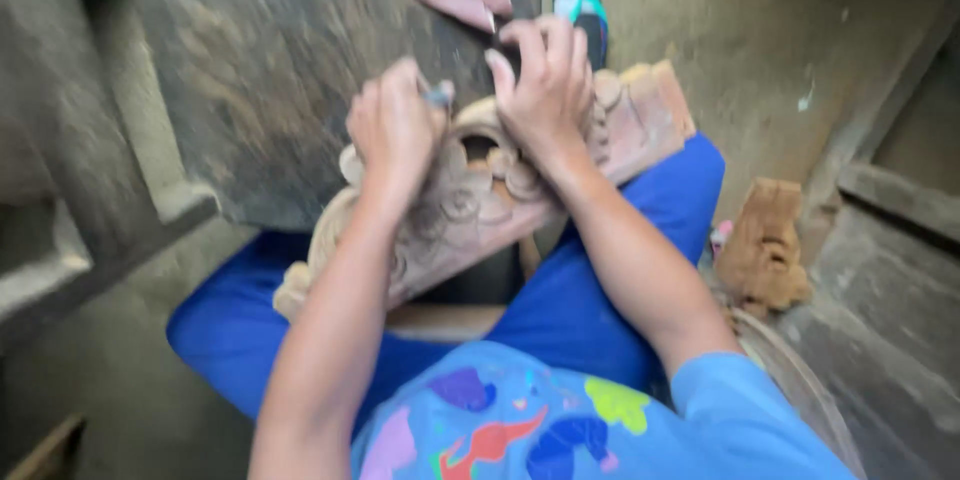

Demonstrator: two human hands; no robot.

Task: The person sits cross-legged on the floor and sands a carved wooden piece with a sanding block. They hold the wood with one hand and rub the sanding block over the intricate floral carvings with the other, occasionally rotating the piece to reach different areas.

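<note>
Seemingly, from the head view, a person is sitting with a carved wooden panel (pixel 500 185) lying across blue-trousered knees and is working on its scrollwork. The left hand (pixel 395 125) is closing its grip around a small dark-tipped tool (pixel 438 93), pinching it with the tip pressing toward the carving's upper edge. The right hand (pixel 545 80) is curling its fingers over the top of the panel at about twelve o'clock, its grip pressing down on the wood and steadying it. Motion blur is hiding exactly what kind of tool it is.

The step in hand looks like detail cutting or cleaning on the curls near the middle of the piece. A further stroke would call for a firm hold from the right hand and short, controlled pushes of the tool.

The panel's long axis is running from eight o'clock up to two o'clock, its carved face turning upward. A second carved block (pixel 765 245) is standing on the floor at three o'clock, well apart.
</note>
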